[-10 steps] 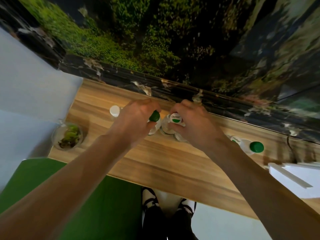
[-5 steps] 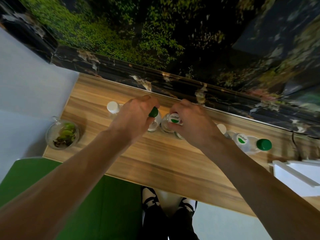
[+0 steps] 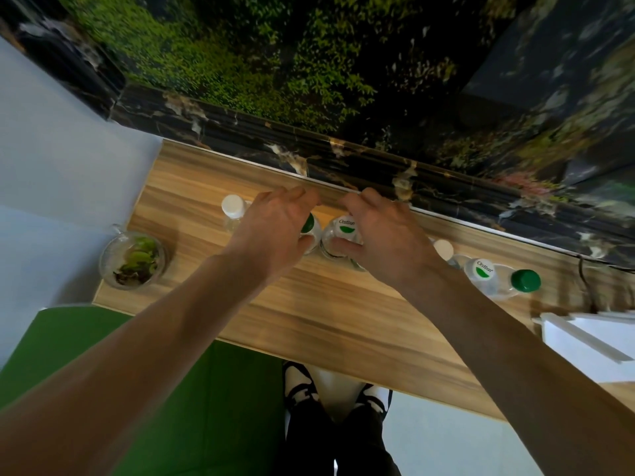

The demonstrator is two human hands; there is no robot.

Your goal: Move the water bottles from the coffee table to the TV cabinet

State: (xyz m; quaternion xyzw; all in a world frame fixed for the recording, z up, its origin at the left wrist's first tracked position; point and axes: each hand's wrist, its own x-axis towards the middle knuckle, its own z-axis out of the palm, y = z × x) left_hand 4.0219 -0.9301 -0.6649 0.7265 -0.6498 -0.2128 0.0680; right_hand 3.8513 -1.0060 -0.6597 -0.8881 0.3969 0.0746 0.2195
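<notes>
Bottles lined up on the TV cabinet

Glass bowl (image 3: pixel 133 259) of green leaves sits at the left end of the wooden TV cabinet (image 3: pixel 309 324). Right of the bowl stands a white-capped bottle (image 3: pixel 233 207). Next, the left hand (image 3: pixel 275 231) hovers with fingers spread and loose over a green-capped bottle (image 3: pixel 309 225), grasping nothing. Beside it, the right hand (image 3: pixel 385 240) is likewise unclenched above a bottle with a white-and-green Cestbon cap (image 3: pixel 346 225); whether its thumb touches the bottle I cannot tell. Further right along the cabinet stand three more: a second white cap (image 3: pixel 444 249), a second Cestbon cap (image 3: pixel 483 269), a second green cap (image 3: pixel 525 280). Six bottles counted, two of each cap. White box (image 3: pixel 591 341) lies at the far right.
</notes>
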